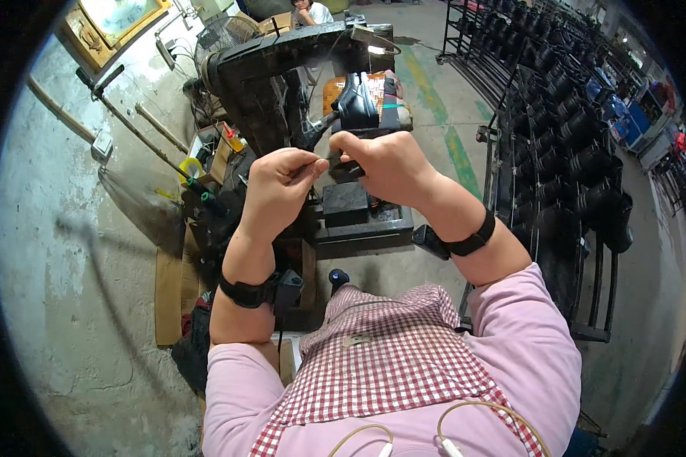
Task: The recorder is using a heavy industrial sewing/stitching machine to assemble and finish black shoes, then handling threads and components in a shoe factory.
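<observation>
My left hand [277, 186] is raised in front of the black sewing machine [251, 95], thumb and fingertips pinched together. My right hand [395, 166] is beside it, fingers curled in and thumb bent over them. Only a small gap separates the two sets of fingertips. Anything between them is too fine to make out. Just beyond the right hand, a shiny black boot piece [357, 103] rests on a seat with a woven cover [333, 93]. A lit lamp [376, 50] is on the machine's far end.
To the right stands a long black rack [530, 251] with rows of black boots [568, 145]. A dark block [345, 203] sits on the machine's base [366, 232]. At left are a fan [227, 32], a box of supplies [219, 156] and a wall [76, 282]. Another person [312, 13] sits beyond.
</observation>
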A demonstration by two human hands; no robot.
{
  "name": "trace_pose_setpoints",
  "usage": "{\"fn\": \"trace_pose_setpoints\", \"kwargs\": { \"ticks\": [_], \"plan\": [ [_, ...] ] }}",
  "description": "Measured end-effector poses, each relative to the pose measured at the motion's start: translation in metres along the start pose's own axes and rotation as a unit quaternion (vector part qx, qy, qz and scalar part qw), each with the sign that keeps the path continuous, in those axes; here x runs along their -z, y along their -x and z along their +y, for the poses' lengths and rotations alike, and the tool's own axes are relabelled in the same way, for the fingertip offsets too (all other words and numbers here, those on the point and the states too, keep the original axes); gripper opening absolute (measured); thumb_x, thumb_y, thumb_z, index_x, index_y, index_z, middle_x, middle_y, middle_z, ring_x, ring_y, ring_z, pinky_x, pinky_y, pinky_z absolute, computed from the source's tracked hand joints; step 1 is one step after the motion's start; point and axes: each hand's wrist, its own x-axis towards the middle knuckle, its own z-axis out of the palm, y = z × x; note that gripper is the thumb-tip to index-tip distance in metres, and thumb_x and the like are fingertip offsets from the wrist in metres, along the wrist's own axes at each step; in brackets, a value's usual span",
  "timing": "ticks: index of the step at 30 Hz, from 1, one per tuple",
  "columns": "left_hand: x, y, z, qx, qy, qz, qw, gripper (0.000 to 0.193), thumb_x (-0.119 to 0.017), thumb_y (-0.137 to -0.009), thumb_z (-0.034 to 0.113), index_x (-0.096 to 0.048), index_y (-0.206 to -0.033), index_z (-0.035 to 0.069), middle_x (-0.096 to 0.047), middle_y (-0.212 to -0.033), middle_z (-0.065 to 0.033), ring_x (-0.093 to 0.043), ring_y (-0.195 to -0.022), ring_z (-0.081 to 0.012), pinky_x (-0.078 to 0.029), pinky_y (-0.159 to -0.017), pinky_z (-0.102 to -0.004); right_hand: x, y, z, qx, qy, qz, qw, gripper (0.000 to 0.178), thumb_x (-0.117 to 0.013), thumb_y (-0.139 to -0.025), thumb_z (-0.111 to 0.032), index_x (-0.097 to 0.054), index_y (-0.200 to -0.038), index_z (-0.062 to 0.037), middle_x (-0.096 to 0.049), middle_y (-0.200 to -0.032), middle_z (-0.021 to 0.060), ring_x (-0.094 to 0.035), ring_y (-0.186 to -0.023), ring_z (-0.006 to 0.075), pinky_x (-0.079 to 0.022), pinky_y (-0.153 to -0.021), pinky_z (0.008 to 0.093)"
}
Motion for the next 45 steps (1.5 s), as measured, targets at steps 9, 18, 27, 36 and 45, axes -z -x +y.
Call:
{"fn": "trace_pose_setpoints", "kwargs": {
  "ticks": [9, 18, 27, 36, 45],
  "plan": [
    [-0.013, 0.008, -0.024, -0.001, 0.08, 0.083, 0.993, 0.009, -0.067, -0.086, 0.004, -0.069, -0.09, -0.003, -0.065, -0.077, -0.0026, -0.055, -0.071, -0.0062, -0.042, -0.06, -0.0194, 0.005, -0.025, 0.003, -0.161, -0.304, -0.093, 0.934, 0.039, -0.065, -0.082, -0.01, -0.052, -0.119, -0.0128, -0.068, -0.082, 0.0137, -0.068, -0.082, 0.0297, -0.05, -0.069, 0.0378],
    [-0.024, 0.02, -0.029, 0.091, 0.247, 0.088, 0.961, 0.014, -0.067, -0.087, 0.008, -0.069, -0.094, -0.004, -0.066, -0.077, -0.0021, -0.054, -0.065, -0.0035, -0.041, -0.056, -0.016, 0.0, -0.026, -0.006, -0.151, -0.371, -0.122, 0.908, 0.085, -0.071, -0.073, 0.007, -0.031, -0.146, -0.0093, -0.066, -0.084, 0.0071, -0.062, -0.075, 0.0077, -0.051, -0.061, 0.0232],
    [-0.039, 0.044, -0.047, 0.183, 0.706, 0.087, 0.679, 0.02, -0.058, -0.094, 0.015, -0.065, -0.097, -0.003, -0.042, -0.055, 0.0065, -0.024, -0.044, -0.0027, -0.019, -0.042, -0.0213, -0.035, 0.016, -0.018, -0.292, -0.755, -0.019, 0.586, 0.064, -0.07, -0.08, -0.002, -0.04, -0.137, 0.0016, -0.064, -0.1, 0.0109, -0.051, -0.057, 0.0039, -0.037, -0.046, 0.0186],
    [-0.031, 0.054, -0.022, 0.107, 0.26, 0.145, 0.949, 0.012, -0.063, -0.089, 0.008, -0.071, -0.089, -0.001, -0.053, -0.061, 0.0034, -0.04, -0.053, -0.0008, -0.026, -0.046, -0.018, -0.039, 0.045, -0.031, -0.255, -0.401, 0.049, 0.878, 0.016, -0.063, -0.084, -0.004, -0.066, -0.1, -0.0004, -0.065, -0.083, 0.0104, -0.063, -0.066, 0.021, -0.05, -0.061, 0.0282],
    [0.001, 0.054, -0.024, 0.132, 0.417, 0.267, 0.859, 0.016, -0.064, -0.09, 0.011, -0.068, -0.086, -0.004, -0.049, -0.057, 0.004, -0.03, -0.043, -0.0006, -0.021, -0.039, -0.018, -0.027, 0.082, -0.002, -0.334, -0.36, 0.119, 0.863, 0.012, -0.058, -0.085, 0.005, -0.067, -0.092, 0.0022, -0.064, -0.081, 0.01, -0.064, -0.07, 0.0154, -0.051, -0.059, 0.0274]
  ]
}}
